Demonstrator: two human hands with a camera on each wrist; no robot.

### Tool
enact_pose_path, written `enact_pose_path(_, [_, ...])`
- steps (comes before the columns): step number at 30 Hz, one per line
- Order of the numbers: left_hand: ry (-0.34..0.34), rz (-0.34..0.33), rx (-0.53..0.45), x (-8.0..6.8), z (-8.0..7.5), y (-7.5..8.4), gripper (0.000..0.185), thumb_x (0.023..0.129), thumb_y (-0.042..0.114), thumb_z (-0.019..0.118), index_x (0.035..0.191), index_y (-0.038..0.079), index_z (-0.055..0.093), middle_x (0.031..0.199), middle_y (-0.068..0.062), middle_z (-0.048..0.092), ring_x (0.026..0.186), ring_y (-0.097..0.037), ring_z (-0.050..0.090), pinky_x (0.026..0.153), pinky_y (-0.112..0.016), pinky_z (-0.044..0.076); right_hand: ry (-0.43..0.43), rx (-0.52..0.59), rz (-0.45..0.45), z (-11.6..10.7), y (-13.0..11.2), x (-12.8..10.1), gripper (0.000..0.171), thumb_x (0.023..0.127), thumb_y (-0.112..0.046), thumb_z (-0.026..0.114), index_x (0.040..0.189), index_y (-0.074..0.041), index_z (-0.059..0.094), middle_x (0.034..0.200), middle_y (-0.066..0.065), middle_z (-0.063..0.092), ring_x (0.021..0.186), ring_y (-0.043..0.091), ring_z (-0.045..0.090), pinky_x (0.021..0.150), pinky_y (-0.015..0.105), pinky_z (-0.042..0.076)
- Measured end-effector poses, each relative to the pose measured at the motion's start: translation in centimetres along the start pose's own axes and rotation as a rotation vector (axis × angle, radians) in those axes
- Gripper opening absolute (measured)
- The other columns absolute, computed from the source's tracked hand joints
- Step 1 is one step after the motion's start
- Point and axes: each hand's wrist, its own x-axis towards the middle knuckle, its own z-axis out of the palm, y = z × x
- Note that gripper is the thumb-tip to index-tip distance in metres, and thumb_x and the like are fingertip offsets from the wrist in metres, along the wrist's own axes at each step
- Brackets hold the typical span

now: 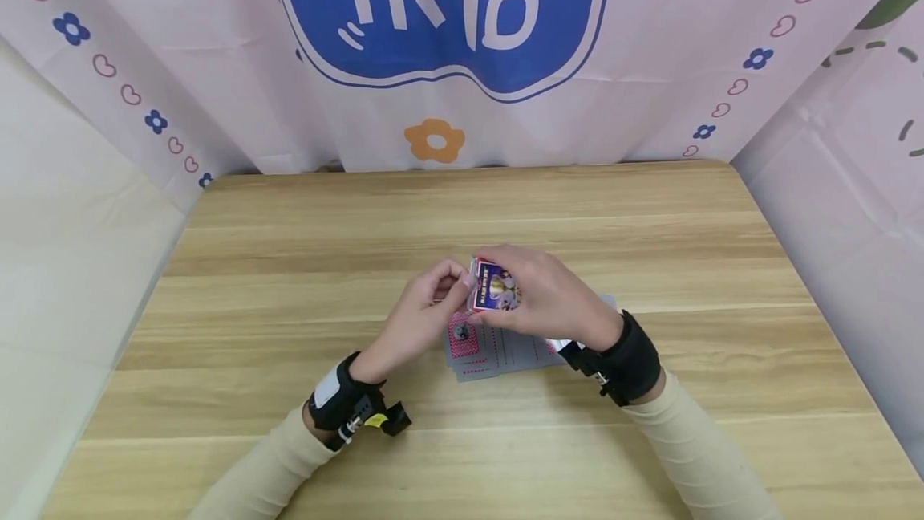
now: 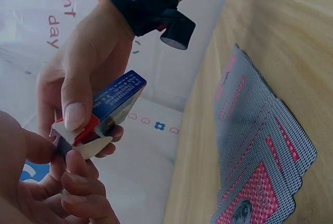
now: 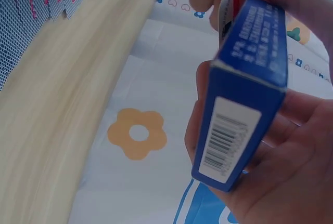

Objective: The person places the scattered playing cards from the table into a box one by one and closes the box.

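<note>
Backdrop point(image 1: 202, 46): white cloth hanging at the far side, printed with a big blue emblem point(image 1: 426, 54) and, lower down, an orange flower point(image 1: 419, 143).
Worktop point(image 1: 289, 263): pale wood grain, its far edge running along the foot of the cloth.
Sleeves point(image 1: 253, 472): cream, one coming in from the near left, one from the near right.
Cards point(image 1: 508, 351): overlapping in a flat spread at the middle of the worktop, grey-patterned with red panels; the right wrist is above the right part of the spread.
Right hand point(image 1: 552, 295): grip closed round the box point(image 1: 496, 287) — thumb on one side, fingers on the other.
Left hand point(image 1: 419, 307): grip drawn into a pinch at the box's left end, fingers curled; I cannot tell exactly which part lies between the fingertips.
Wrist straps point(image 1: 631, 359): black, one on each arm; the left one has a small dark camera point(image 1: 395, 419) jutting to the right.
Box: a small carton held up off the worktop between the two hands, near the far side of the cards; blue narrow sides, red towards the left end, a picture on its upper face.
Flap point(image 2: 92, 147): white, sticking out from the box's left end, beside the fingertips.
Barcode point(image 3: 229, 140): on a white label on the blue right end.
</note>
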Motion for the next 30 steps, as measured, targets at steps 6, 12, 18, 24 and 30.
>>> enact_pose_path(6, [0.003,-0.017,0.011,0.0,0.2,0.0,0.021,0.11,0.024,0.054,0.109,0.005,0.062,0.096,-0.011,0.071,0.083,-0.015,0.066,0.074,-0.023,0.053,-0.006,-0.015,0.003,-0.1,0.0,-0.1,0.078,0.082,-0.039,0.092,0.143,-0.004,0.059,0.126,0.009,0.072,0.093,0.012,0.067,0.078,0.025,0.057])
enact_pose_path(12, [0.053,-0.018,0.11,0.4,0.0,-0.5,0.026,0.112,0.025,0.048,0.109,0.004,0.063,0.089,-0.013,0.065,0.072,-0.019,0.055,0.064,-0.025,0.045,0.003,-0.008,0.02,-0.4,0.2,-0.1,0.079,0.08,-0.038,0.093,0.142,-0.002,0.059,0.124,0.009,0.072,0.091,0.012,0.066,0.078,0.027,0.058])
enact_pose_path(18, [-0.046,-0.066,0.724,0.5,0.0,-1.8,0.039,0.096,0.038,0.077,0.117,0.006,0.069,0.105,-0.01,0.063,0.094,-0.025,0.057,0.069,-0.034,0.05,0.005,-0.009,0.046,-0.7,0.4,-0.2,0.079,0.081,-0.039,0.092,0.144,-0.006,0.058,0.125,0.007,0.071,0.091,0.011,0.065,0.079,0.027,0.058])
enact_pose_path(24, [-0.167,-0.168,0.845,0.4,0.4,-2.8,0.074,0.075,0.051,0.093,0.125,0.007,0.062,0.112,-0.014,0.055,0.101,-0.029,0.049,0.069,-0.035,0.048,-0.007,-0.001,0.057,-0.6,0.4,-0.2,0.079,0.082,-0.038,0.091,0.146,-0.007,0.057,0.133,0.009,0.069,0.094,0.013,0.065,0.083,0.03,0.058])
enact_pose_path(30, [-0.174,-0.194,0.842,0.3,0.1,-3.1,0.074,0.073,0.048,0.095,0.125,0.006,0.061,0.112,-0.014,0.054,0.102,-0.029,0.048,0.072,-0.036,0.049,-0.018,0.003,0.07,-0.7,0.4,-0.1,0.079,0.082,-0.038,0.091,0.146,-0.007,0.057,0.131,0.008,0.07,0.092,0.013,0.064,0.08,0.028,0.057])
